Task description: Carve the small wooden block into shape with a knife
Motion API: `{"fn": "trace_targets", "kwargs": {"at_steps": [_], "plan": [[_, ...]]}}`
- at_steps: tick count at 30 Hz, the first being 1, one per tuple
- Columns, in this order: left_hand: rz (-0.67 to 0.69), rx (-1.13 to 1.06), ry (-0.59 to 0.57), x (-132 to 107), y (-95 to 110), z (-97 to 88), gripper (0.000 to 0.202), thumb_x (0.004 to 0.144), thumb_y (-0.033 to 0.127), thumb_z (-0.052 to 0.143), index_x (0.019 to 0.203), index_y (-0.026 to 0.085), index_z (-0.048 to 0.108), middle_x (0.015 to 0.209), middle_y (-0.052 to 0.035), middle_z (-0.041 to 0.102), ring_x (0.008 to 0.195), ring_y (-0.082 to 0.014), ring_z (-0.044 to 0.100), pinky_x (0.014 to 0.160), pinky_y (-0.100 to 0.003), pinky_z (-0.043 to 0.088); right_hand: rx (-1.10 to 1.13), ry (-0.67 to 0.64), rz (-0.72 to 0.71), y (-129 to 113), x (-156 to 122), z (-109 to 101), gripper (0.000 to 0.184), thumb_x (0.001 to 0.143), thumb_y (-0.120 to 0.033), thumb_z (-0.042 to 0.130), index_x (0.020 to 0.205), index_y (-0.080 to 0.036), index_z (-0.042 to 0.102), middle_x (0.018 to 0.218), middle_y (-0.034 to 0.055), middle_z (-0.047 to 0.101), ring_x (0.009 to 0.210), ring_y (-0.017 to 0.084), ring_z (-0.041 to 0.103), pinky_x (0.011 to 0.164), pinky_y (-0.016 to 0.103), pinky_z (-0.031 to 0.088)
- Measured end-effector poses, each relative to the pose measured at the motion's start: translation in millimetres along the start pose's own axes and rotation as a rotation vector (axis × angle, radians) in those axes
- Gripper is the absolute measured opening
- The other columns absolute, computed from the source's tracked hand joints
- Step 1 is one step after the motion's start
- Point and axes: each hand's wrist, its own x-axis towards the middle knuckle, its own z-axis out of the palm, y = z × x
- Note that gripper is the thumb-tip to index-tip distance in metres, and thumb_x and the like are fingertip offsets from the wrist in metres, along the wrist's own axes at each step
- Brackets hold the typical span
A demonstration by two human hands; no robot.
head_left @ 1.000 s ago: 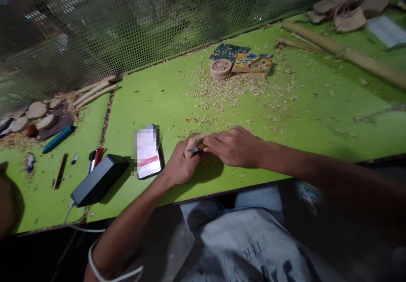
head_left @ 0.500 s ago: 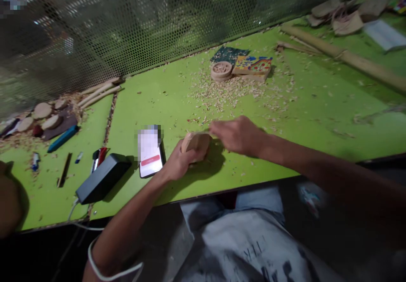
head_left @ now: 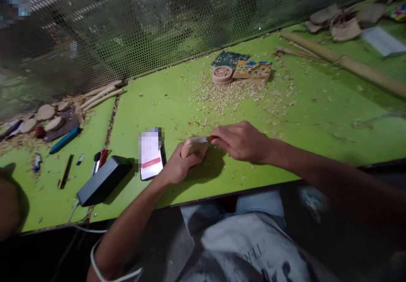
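A pale block of wood is gripped in my left hand, just above the green table. My right hand is closed around the handle of a carving knife. The blade lies against the upper side of the wood and points left. Most of the handle is hidden inside my right fist. Left of my left hand lies a phone with a lit screen. Beyond both hands, wood shavings are scattered around a round carved wooden piece.
A black box with a white cable and a red cutter lie on the left. Further left are a blue marker and wood discs. A painted block stands at the back; a bamboo pole lies right. Perforated mesh rises behind.
My right hand has turned and shifted slightly, and the knife now shows clearly on the wood where it was blurred. My left hand keeps its hold on the block.
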Motion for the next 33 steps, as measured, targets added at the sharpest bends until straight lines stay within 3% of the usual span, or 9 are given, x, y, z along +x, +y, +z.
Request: {"fn": "trace_targets", "kwargs": {"at_steps": [8, 15, 21, 24, 26, 28, 30, 33], "plan": [[0.1, 0.096, -0.032, 2.8, 6.1, 5.5, 0.026, 0.082, 0.027, 0.063, 0.105, 0.016, 0.067, 0.087, -0.0007, 0.063, 0.075, -0.0144, 0.052, 0.071, -0.029, 0.042, -0.047, -0.093, -0.032, -6.3, -1.8, 11.7, 0.041, 0.116, -0.039, 0.032, 0.111, -0.015, 0.065, 0.089, 0.0057, 0.077, 0.067, 0.014, 0.063, 0.06, 0.031, 0.026], [0.211, 0.23, -0.01, 3.8, 6.9, 7.3, 0.025, 0.086, 0.022, 0.057, 0.108, 0.017, 0.068, 0.103, -0.0045, 0.067, 0.091, -0.019, 0.056, 0.086, -0.034, 0.045, -0.087, -0.046, -0.057, -13.5, -1.1, 9.0, 0.04, 0.115, -0.037, 0.033, 0.111, -0.016, 0.066, 0.082, 0.0032, 0.076, 0.061, 0.013, 0.059, 0.058, 0.032, 0.023], [0.192, 0.253, -0.014, -2.2, 8.4, 8.4, 0.024, 0.084, 0.022, 0.053, 0.102, 0.017, 0.068, 0.094, -0.003, 0.065, 0.085, -0.0182, 0.054, 0.082, -0.034, 0.046, -0.096, -0.097, -0.033, -19.8, -0.3, 6.5, 0.039, 0.114, -0.038, 0.034, 0.11, -0.018, 0.068, 0.082, 0.0031, 0.074, 0.061, 0.013, 0.056, 0.057, 0.033, 0.022], [0.136, 0.211, -0.058, -11.8, 13.7, 9.2, 0.026, 0.085, 0.026, 0.058, 0.106, 0.016, 0.068, 0.089, -0.0035, 0.067, 0.077, -0.0174, 0.056, 0.071, -0.031, 0.045, -0.079, -0.128, 0.17, 9.5, 1.0, -2.4, 0.041, 0.113, -0.038, 0.031, 0.109, -0.018, 0.067, 0.079, 0.0038, 0.071, 0.058, 0.013, 0.051, 0.056, 0.031, 0.022], [0.113, 0.169, -0.181, -16.4, 16.2, 9.2, 0.041, 0.086, 0.029, 0.064, 0.124, 0.016, 0.065, 0.097, -0.0067, 0.071, 0.081, -0.0197, 0.061, 0.071, -0.031, 0.046, -0.124, -0.027, 0.407, 36.4, 1.6, -11.9, 0.041, 0.113, -0.038, 0.03, 0.105, -0.017, 0.065, 0.068, 0.0012, 0.063, 0.051, 0.013, 0.041, 0.055, 0.031, 0.021], [0.129, 0.148, -0.119, -16.8, 16.3, 8.2, 0.033, 0.085, 0.028, 0.066, 0.115, 0.016, 0.068, 0.096, -0.007, 0.071, 0.081, -0.0193, 0.061, 0.072, -0.031, 0.047, -0.138, 0.102, 0.506, 53.5, 1.8, -19.2, 0.037, 0.111, -0.042, 0.037, 0.108, -0.017, 0.064, 0.073, 0.0018, 0.064, 0.055, 0.014, 0.045, 0.057, 0.03, 0.024], [0.101, 0.131, -0.092, -13.4, 14.3, 6.2, 0.026, 0.086, 0.028, 0.064, 0.108, 0.016, 0.069, 0.098, -0.0069, 0.07, 0.084, -0.02, 0.062, 0.077, -0.033, 0.048, -0.055, 0.081, 0.445, 52.2, 1.9, -19.7, 0.038, 0.112, -0.042, 0.034, 0.11, -0.016, 0.063, 0.072, 0.0009, 0.064, 0.054, 0.014, 0.047, 0.057, 0.029, 0.026], [0.094, 0.18, -0.019, -6.2, 10.1, 2.6, 0.028, 0.084, 0.028, 0.064, 0.109, 0.016, 0.069, 0.092, -0.0038, 0.068, 0.08, -0.0182, 0.059, 0.075, -0.032, 0.047, 0.021, -0.023, 0.218, 24.9, 1.1, -8.7, 0.045, 0.113, -0.043, 0.029, 0.109, -0.014, 0.063, 0.071, 0.0017, 0.067, 0.054, 0.013, 0.051, 0.056, 0.029, 0.026]]}}
